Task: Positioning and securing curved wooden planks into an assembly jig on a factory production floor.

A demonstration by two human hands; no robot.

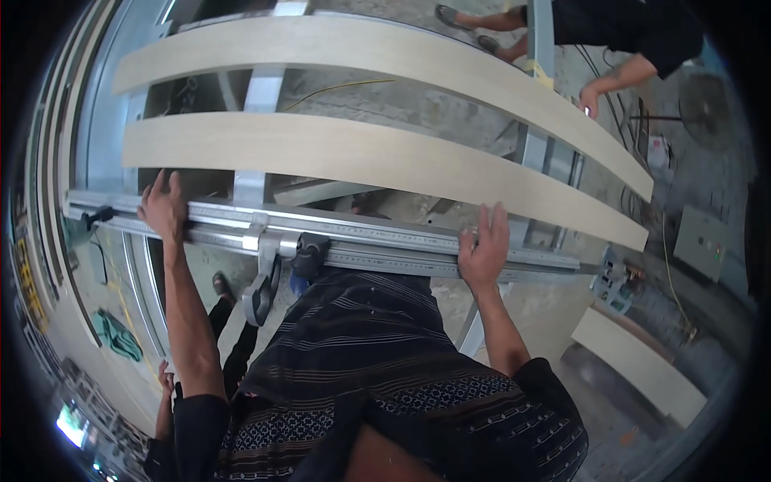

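Observation:
My left hand [163,210] lies over the left part of a long silver rail with ruler markings [377,230]. Its fingers are apart, and the tips reach the near edge of a long pale board [337,149]. Further right, my right hand [484,247] rests on the same rail with fingers stretched toward that board's edge; whether they touch it I cannot tell. A second pale board [337,44] lies beyond, roughly parallel. Between my hands, the rail carries a clamp-like fitting with a black knob [310,255] and a grey handle [259,297].
Metal crossbars [261,92] run under the boards. Another person's hand [590,100] is at the far right, near the far board. A grey box [700,245] and another pale board [638,365] are at right. A green cloth [118,333] lies at left.

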